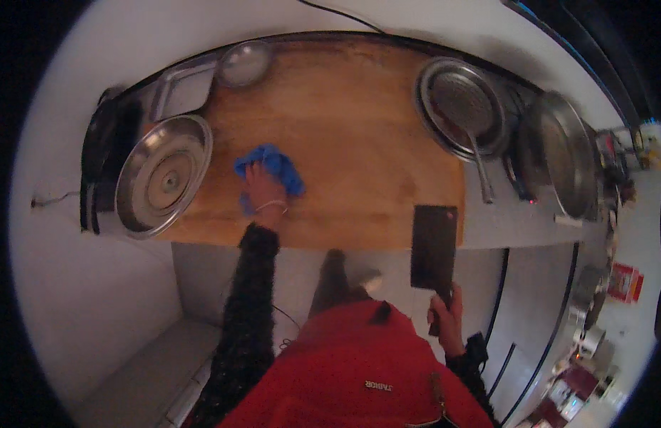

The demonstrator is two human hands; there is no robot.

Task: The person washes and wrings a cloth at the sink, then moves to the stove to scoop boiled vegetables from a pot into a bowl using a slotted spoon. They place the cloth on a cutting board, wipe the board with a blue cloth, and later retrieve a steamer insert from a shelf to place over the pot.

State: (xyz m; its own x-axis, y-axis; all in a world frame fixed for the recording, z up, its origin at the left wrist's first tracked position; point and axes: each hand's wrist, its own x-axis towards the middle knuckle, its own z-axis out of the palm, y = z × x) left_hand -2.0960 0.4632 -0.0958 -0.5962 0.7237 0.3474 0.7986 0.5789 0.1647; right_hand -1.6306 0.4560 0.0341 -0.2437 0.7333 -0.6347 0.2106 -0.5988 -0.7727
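Note:
Under my left hand (265,187) a blue cloth (282,168) lies bunched on the wooden board (352,139); the palm presses on it and part of the cloth spreads out past the fingers. My right hand (447,315) grips a cleaver (433,246) by its handle. Its broad dark blade points away from me and overlaps the board's front right corner in the view. Whether the blade touches the wood I cannot tell.
At the left are a large metal basin (130,200), a rectangular metal tray (183,91) and a small metal bowl (246,63). On the right sit a round metal pan (432,125) holding a long-handled skimmer (483,176), and a big metal pot (568,155).

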